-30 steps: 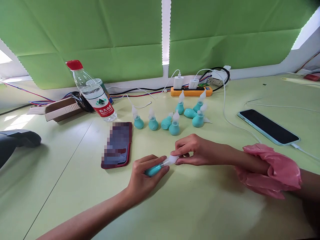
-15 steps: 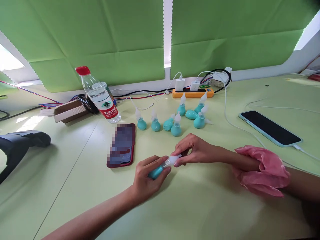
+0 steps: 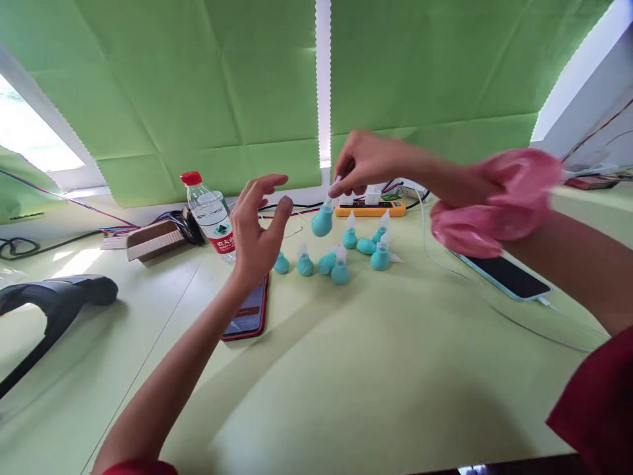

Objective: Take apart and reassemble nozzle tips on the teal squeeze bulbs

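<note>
My right hand [image 3: 353, 173] pinches the clear tip end of a nasal aspirator [image 3: 322, 221], whose teal bulb hangs down above the table. My left hand [image 3: 260, 227] is raised and empty, thumb and fingers apart, over the far end of a red-cased phone [image 3: 252, 313]. Several more teal nasal aspirators with clear and white tips stand in a loose cluster, among them one at the front [image 3: 340, 267] and one at the left [image 3: 305, 264]. Within that group a teal bulb [image 3: 366, 246] lies on its side.
A water bottle [image 3: 212, 221] with a red cap and an open cardboard box [image 3: 155, 241] stand at the back left. Behind the aspirators lies an orange power strip [image 3: 370, 210] with chargers. A second phone [image 3: 509, 274] charges at right; a dark curved object [image 3: 64, 297] sits at left.
My left hand has let go of the nasal aspirator and moved up and left. My right hand has lifted it up and away from me, toward the back of the cluster. The view has shifted.
</note>
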{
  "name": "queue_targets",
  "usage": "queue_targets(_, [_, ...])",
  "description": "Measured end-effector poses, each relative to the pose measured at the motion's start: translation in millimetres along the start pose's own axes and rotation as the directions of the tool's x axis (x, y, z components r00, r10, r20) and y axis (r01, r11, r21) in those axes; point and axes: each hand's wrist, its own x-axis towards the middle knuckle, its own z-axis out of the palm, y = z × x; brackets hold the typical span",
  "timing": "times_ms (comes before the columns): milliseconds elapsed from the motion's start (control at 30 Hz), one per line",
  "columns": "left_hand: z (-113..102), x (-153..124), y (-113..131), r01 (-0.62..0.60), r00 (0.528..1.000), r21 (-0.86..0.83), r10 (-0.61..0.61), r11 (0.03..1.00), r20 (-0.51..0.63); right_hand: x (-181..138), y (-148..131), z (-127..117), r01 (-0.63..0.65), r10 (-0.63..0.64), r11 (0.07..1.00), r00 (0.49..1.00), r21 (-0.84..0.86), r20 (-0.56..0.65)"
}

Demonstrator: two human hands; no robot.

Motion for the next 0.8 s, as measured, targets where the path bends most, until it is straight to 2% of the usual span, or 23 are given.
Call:
queue_targets(100, [5, 6, -14, 0.045, 0.986, 0.175, -0.072, 0.984, 0.149, 34, 24, 23, -0.144, 0.150, 0.985, 0.987, -0.092, 0.056])
queue_targets(133, [5, 7, -18, 0.049, 0.968, 0.250, -0.108, 0.967, 0.228, 42, 31, 35, -0.146, 0.155, 0.985, 0.983, -0.094, 0.093])
queue_targets(200, [3, 7, -30, 0.037, 0.900, 0.386, -0.199, 0.922, 0.388, 49, 42, 55, -0.142, 0.155, 0.984, 0.980, -0.106, 0.124])
queue_targets(267, [-2, 8, -44, 0.030, 0.811, 0.457, -0.289, 0.889, 0.509, 51, 49, 70, -0.140, 0.157, 0.981, 0.979, -0.132, 0.129])
queue_targets(400, [-7, 4, -76, 0.042, 0.721, 0.471, -0.353, 0.881, 0.596, 49, 50, 74, -0.146, 0.161, 0.964, 0.986, -0.224, 0.051])
queue_targets(500, [-4, -3, -91, 0.067, 0.682, 0.465, -0.381, 0.883, 0.624, 42, 41, 64, -0.132, 0.116, 0.946, 0.991, -0.296, -0.073])
queue_targets(567, [-3, -7, -95, 0.095, 0.685, 0.459, -0.393, 0.883, 0.613, 29, 32, 59, -0.118, 0.076, 0.938, 0.988, -0.327, -0.138])
queue_targets(633, [-8, -8, -89, 0.128, 0.714, 0.450, -0.397, 0.884, 0.577, 5, 21, 56, -0.082, 0.017, 0.938, 0.981, -0.337, -0.192])
queue_targets(667, [-13, -9, -82, 0.143, 0.736, 0.444, -0.395, 0.885, 0.550, -11, 15, 56, -0.025, -0.064, 0.942, 0.966, -0.336, -0.251])
queue_targets(767, [-34, -11, -43, 0.217, 0.821, 0.389, -0.383, 0.895, 0.424, -68, -3, 64, 0.171, -0.283, 0.941, 0.873, -0.293, -0.399])
queue_targets(800, [-40, -14, -25, 0.308, 0.851, 0.274, -0.393, 0.911, 0.348, -87, -9, 70, 0.244, -0.329, 0.939, 0.839, -0.241, -0.434])
